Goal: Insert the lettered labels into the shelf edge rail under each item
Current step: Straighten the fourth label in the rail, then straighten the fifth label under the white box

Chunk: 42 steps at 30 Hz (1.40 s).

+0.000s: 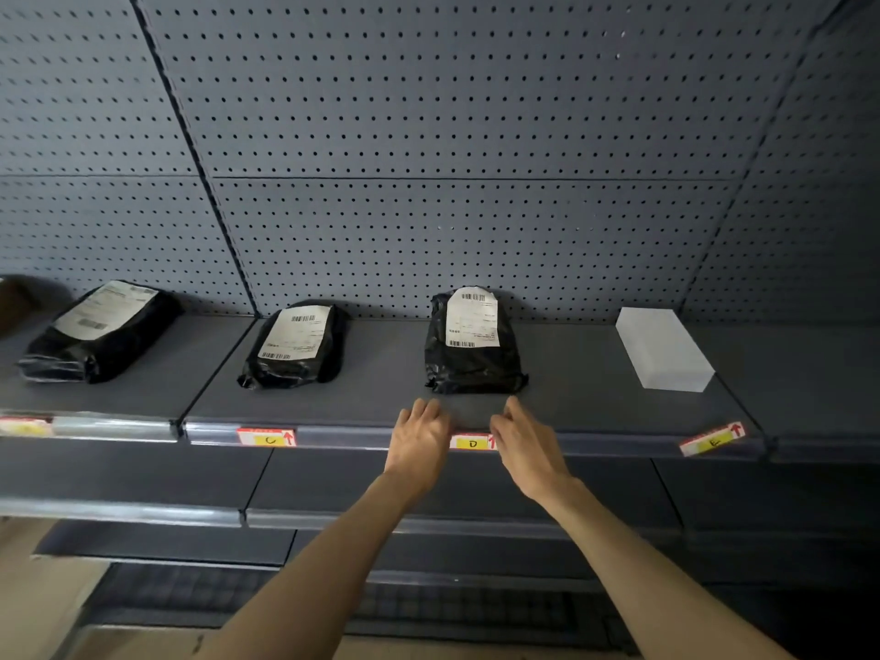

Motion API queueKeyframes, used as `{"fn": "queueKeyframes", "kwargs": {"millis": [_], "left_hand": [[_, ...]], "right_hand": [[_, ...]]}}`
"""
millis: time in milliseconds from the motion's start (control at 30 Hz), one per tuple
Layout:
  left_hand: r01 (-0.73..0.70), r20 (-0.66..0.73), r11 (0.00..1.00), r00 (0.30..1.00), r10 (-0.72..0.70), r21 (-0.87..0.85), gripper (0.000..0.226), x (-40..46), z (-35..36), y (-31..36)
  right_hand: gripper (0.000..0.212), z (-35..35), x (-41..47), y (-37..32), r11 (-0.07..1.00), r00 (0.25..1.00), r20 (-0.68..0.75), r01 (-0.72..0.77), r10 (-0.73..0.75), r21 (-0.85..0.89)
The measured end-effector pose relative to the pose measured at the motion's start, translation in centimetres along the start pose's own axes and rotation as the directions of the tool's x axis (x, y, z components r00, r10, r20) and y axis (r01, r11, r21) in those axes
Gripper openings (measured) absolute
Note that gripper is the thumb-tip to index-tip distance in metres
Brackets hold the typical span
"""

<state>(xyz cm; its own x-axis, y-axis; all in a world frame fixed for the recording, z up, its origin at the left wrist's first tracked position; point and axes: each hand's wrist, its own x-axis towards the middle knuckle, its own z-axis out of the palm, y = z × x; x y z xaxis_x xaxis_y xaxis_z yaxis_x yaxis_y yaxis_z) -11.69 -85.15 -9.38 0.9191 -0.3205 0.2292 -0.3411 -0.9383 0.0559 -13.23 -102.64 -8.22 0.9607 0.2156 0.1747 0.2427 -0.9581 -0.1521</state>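
- The D label (471, 443) is sitting in the shelf edge rail (343, 436), right under the middle black bag (471, 347).
- The left hand (419, 440) is touching the rail just to the left of the D label. Its fingers (424, 409) are curling over the front edge of the shelf (595, 402).
- The left hand's grip is loose and partly closed. I cannot tell if it is pinching the label's edge or only pressing beside it.
- The right hand (526, 445) is resting just to the right of the D label, covering part of the label's red arrow. Its fingers are lying flat and close together, reaching up onto the shelf.
- The right hand's grip is mostly open, and it is holding nothing that I can see.
- Left of the D label, the C label (267, 438) is sitting in the same rail, under another black bag (295, 347).
- Far to the right of the D label, the E label (712, 439) is lying tilted on the rail, below a white box (662, 347).
- Farther left than the C label, a third black bag (102, 331) is lying on the next shelf piece, with a blurry label (24, 426) under it that I cannot read.
- Behind the bags, a gray wall full of little holes (452, 135) is standing up.
- Below the D label, more gray shelves (143, 488) are showing.
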Motion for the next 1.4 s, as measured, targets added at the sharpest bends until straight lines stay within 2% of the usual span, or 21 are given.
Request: {"fn": "queueKeyframes", "kwargs": {"millis": [167,367,533,767,967,1067,1400], "left_hand": [[-0.047,0.014,0.998,0.999,0.046,0.04,0.014,0.2,-0.2,-0.1],[-0.104,-0.104,0.991,0.99,0.095,-0.088,0.02,0.4,-1.4,1.3],[-0.189,-0.133,0.971,0.977,0.17,-0.149,0.022,1.5,-2.2,6.0],[-0.251,-0.122,0.95,0.965,0.231,-0.187,0.023,4.3,-1.5,16.1],[-0.249,-0.082,0.956,0.968,0.238,-0.158,0.021,6.1,0.8,25.1],[-0.198,-0.073,0.969,0.979,0.189,-0.147,0.021,7.0,1.9,28.4],[-0.051,-0.063,0.986,0.997,0.042,-0.161,0.02,8.0,4.0,32.7]], "right_hand": [[0.005,0.6,0.2,-0.1,1.0,1.0,-0.003,0.013,-0.013,-0.028],[0.019,-1.8,-1.8,2.5,0.999,0.998,-0.052,0.024,-0.026,-0.027],[0.017,-4.8,-4.6,7.4,0.997,0.998,-0.038,-0.046,0.044,-0.058],[0.016,-8.5,-8.9,17.4,0.976,0.981,-0.064,-0.187,0.181,-0.112],[0.021,-10.2,-10.8,25.3,0.977,0.983,-0.039,-0.184,0.18,-0.107],[0.023,-10.2,-11.0,27.8,0.986,0.989,-0.043,-0.144,0.141,-0.083],[0.019,-8.7,-10.0,30.4,0.999,1.0,-0.019,-0.001,0.0,-0.038]]}}
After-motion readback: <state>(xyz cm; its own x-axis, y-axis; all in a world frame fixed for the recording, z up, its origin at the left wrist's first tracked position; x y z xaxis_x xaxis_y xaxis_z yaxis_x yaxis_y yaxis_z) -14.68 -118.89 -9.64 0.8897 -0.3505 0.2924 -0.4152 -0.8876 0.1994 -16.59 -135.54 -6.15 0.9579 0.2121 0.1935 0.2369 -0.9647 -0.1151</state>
